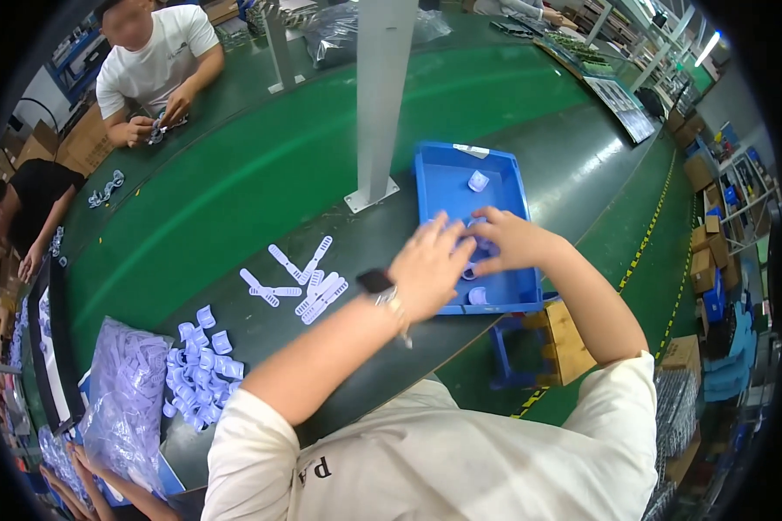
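My left hand (430,267), with a dark watch on its wrist, hovers over the near left part of a blue tray (447,180). Its fingers are spread and partly blurred. Beside it, my right hand (514,241) reaches into the tray from the right with curved, parted fingers. I make out no piece held in either hand. Several small pale-purple curved pieces lie in the tray, one piece (478,181) toward the far end and another piece (478,296) at the near end; the hands partly cover those between.
Slotted purple strips (321,297) lie left of the tray. Further left are a pile of curved purple pieces (202,375) and a clear bag of purple parts (126,382). A grey post (381,104) rises behind the tray. A person (161,65) works across the table.
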{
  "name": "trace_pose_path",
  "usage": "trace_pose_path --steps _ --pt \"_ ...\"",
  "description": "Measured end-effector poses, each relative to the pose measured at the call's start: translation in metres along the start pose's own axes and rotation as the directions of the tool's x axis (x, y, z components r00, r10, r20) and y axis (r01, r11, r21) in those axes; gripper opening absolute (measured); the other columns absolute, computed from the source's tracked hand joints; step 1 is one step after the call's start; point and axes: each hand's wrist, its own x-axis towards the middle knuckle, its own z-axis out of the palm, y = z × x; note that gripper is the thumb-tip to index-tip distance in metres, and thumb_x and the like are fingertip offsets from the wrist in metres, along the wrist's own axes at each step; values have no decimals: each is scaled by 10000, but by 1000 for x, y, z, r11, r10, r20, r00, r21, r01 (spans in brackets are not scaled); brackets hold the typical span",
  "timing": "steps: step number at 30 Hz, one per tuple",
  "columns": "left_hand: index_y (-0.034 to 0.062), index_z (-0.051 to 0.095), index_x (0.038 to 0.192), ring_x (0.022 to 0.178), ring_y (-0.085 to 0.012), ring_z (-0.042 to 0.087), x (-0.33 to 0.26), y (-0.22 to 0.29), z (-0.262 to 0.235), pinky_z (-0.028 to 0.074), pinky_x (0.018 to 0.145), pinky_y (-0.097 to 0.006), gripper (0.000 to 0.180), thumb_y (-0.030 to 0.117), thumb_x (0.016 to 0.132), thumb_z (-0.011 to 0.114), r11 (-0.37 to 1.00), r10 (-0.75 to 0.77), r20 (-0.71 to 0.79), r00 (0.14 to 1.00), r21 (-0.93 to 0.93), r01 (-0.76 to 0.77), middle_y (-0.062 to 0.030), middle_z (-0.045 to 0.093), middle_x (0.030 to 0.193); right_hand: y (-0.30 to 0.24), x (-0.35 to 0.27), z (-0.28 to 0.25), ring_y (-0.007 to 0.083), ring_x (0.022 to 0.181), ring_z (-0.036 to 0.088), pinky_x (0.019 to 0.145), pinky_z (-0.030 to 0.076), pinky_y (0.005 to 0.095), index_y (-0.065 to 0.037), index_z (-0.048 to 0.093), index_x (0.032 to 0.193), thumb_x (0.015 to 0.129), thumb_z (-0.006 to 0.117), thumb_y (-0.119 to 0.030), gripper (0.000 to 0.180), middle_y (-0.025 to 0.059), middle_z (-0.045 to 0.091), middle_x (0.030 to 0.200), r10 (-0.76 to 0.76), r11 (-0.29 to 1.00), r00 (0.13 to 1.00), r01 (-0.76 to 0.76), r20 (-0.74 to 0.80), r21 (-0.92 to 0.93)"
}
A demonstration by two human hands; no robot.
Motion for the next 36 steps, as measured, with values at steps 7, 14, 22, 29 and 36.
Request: trace_pose_path --steps 7,14,22,29,36 --pt "97 288 1492 1350 -423 331 62 8 13 157 1125 -554 1021 510 688 763 863 -273 547 791 503 -50 -224 413 1429 -4 -24 36 506 1290 343 1043 380 515 -148 339 1432 594 842 -444 1021 233 248 1494 -104 995 988 101 -116 -27" --pt "100 651 1083 949 -231 619 64 7 37 423 801 -406 258 220 873 559 914 -163 342 926 404 12 -75 614 1038 -19 -23 47 392 1194 448 909 472 458 -134 506 1268 618 798 -282 728 168 394 1364 -70 992 964 40 -256 -121" --pt "132 665 1066 979 -232 641 66 -11 34 484 767 -404 247 230 892 519 975 -83 349 934 222 4 -88 650 1045 -22 -5 56 390 988 577 840 503 434 -101 583 1135 686 735 -157 477 171 541 1164 64 995 937 -32 -344 98" --pt "150 709 1054 984 -240 638 89 -4 63 467 735 -399 247 219 860 573 972 -214 278 936 160 175 -62 642 1092 -15 -11 60 403 938 585 820 485 419 -42 558 1120 720 670 -70 416 176 562 1096 155 982 865 -83 -477 169" --pt "98 650 1031 843 -217 636 53 -12 23 511 706 -390 202 147 849 578 426 -580 -32 814 -863 270 -70 597 1039 -7 7 29 122 811 557 712 450 239 -73 552 1116 850 594 -50 271 23 564 940 430 719 750 52 -503 693"
